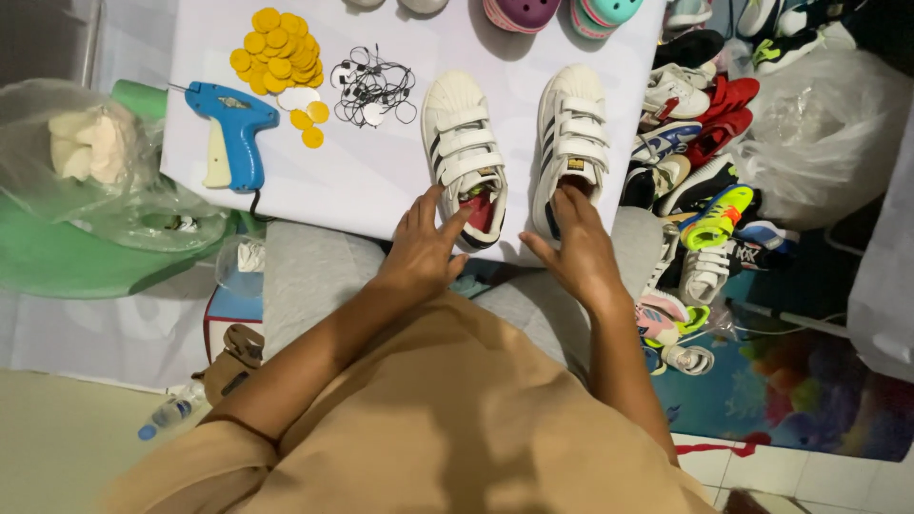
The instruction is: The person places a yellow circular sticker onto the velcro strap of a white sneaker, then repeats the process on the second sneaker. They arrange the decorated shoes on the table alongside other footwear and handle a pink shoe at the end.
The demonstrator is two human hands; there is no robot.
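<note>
**Both hands at a pair of strap sneakers**

Left hand (422, 249), fingers loosely spread, touches the heel of the left white strap sneaker (465, 157). Right hand (574, 249), fingers together, reaches into the right sneaker (571, 143). Both stand mid-frame on a white board (362, 181); upper left lie a blue tagging gun (233, 128) and yellow round tags (276, 52).

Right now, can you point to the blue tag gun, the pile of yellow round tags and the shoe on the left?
blue tag gun (235, 133): head view, on its handle.
yellow round tags (274, 52): head view, middle of the pile.
left white strap shoe (464, 143): head view, on its straps.
</note>
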